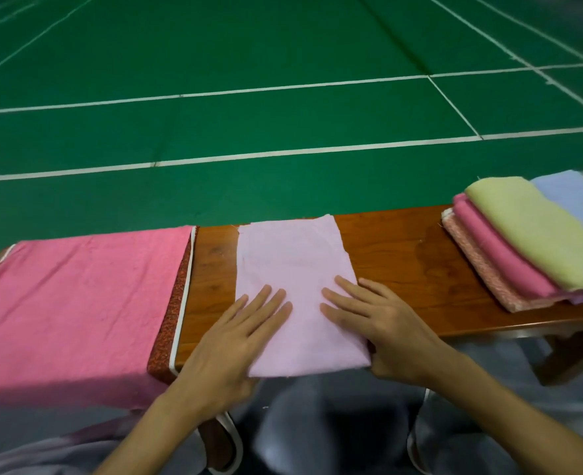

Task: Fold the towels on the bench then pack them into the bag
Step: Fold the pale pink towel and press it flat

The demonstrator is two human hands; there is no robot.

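Green court (249,46) backs the bench (403,255), where my left hand (238,337) and right hand (382,327) press flat, gripping nothing, on the six-o'clock end of the towel (293,258), whose long axis runs toward twelve.

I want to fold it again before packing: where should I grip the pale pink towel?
Probably its near short edge, at both corners, coming from the person's side. The pale pink towel lies flat across the bench, and that edge seems to overhang the bench front, letting fingers slip under. The left hand and right hand rest flat by those corners.
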